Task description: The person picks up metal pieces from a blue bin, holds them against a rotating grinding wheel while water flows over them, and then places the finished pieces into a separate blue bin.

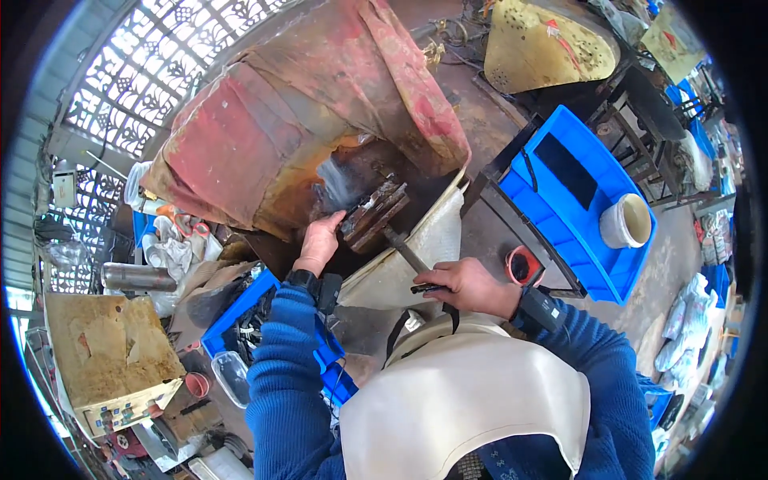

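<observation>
My left hand reaches into a hood draped with red stained cloth. Its fingers are closed at the side of a rusty metal block; what they pinch, if anything, is too small to make out. A flat metal bar slopes from the block toward my right hand. That hand is closed around a small dark object, whose kind I cannot tell. Greyish haze or a blurred surface shows behind the block, inside the hood. A pale cloth sheet hangs along the hood's near edge.
To the right, a blue tray on a metal frame holds a white bucket. A red cup is beside the frame. At left are a blue crate of dark parts and a stained box. A cream apron covers my front.
</observation>
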Demonstrator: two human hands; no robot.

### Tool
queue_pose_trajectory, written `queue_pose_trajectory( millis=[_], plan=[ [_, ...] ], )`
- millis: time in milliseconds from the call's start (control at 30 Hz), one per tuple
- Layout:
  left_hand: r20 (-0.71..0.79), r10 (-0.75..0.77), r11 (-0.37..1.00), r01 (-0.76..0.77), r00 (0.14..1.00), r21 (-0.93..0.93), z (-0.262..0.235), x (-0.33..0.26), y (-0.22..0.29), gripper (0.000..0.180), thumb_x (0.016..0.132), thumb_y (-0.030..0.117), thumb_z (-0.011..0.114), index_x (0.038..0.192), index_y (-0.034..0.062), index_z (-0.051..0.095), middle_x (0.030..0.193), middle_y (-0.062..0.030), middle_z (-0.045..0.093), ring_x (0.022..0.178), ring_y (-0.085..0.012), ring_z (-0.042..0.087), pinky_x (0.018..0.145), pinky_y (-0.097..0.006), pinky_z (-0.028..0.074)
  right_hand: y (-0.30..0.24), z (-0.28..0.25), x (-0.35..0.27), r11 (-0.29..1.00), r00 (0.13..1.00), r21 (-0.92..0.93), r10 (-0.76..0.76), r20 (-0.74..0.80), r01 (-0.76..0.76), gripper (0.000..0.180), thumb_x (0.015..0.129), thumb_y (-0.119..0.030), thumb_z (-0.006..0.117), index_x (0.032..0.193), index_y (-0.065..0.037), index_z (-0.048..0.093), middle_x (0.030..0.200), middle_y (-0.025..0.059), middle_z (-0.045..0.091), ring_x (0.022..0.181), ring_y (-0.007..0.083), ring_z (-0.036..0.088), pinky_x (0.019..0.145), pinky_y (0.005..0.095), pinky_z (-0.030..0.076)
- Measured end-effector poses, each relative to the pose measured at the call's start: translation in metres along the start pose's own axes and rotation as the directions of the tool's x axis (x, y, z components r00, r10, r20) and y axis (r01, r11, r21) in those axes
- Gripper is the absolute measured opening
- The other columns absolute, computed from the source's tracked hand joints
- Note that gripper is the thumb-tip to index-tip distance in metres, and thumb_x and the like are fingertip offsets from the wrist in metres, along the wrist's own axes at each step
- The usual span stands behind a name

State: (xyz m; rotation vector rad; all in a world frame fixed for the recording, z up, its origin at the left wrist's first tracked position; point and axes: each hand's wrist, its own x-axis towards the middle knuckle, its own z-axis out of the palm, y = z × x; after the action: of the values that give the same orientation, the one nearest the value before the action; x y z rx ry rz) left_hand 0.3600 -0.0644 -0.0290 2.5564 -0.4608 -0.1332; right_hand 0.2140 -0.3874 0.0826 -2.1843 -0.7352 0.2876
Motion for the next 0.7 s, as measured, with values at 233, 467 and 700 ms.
queue_pose_trajectory(
  millis=[233, 467, 700],
  plan=[
    [0.050, 0.184, 0.958, -0.191, 0.982, 0.213, -0.018, 0.007, 0.041, 0.042, 0.079, 0.001, 0.057, 0.119, 0.0080, 0.063, 0.103, -0.0193, 0.066, 0.094, -0.0375, 0.063, 0.082, -0.045, 0.051, 0.020, 0.011, -0.009, 0.992, 1.000, -0.126, 0.001, 0.001, 0.000, 0.032, 0.083, -0.023, 0.063, 0.115, -0.015, 0.061, 0.094, 0.0108, 0.063, 0.081, 0.0332, 0.064, 0.068, 0.0433, 0.053],
    [-0.018, 0.108, 0.990, -0.109, 0.994, -0.085, -0.033, -0.023, 0.000, 0.032, 0.085, 0.009, 0.062, 0.116, 0.0010, 0.062, 0.111, -0.0208, 0.065, 0.101, -0.0312, 0.063, 0.090, -0.040, 0.048, 0.019, 0.023, 0.006, 0.968, 0.941, -0.068, -0.251, -0.229, 0.242, 0.021, 0.084, -0.023, 0.062, 0.099, -0.009, 0.058, 0.088, 0.0134, 0.061, 0.083, 0.0366, 0.061, 0.067, 0.0473, 0.048],
    [-0.397, -0.154, 0.976, 0.076, 0.905, -0.204, -0.040, -0.084, 0.064, 0.033, 0.090, 0.014, 0.062, 0.120, -0.0005, 0.062, 0.112, -0.0193, 0.067, 0.101, -0.0314, 0.064, 0.089, -0.039, 0.050, -0.022, -0.029, 0.071, 0.942, 0.900, -0.019, -0.325, -0.291, 0.335, 0.028, 0.078, -0.025, 0.068, 0.098, -0.008, 0.057, 0.084, 0.0152, 0.063, 0.081, 0.0396, 0.061, 0.067, 0.0502, 0.047]
  ],
)
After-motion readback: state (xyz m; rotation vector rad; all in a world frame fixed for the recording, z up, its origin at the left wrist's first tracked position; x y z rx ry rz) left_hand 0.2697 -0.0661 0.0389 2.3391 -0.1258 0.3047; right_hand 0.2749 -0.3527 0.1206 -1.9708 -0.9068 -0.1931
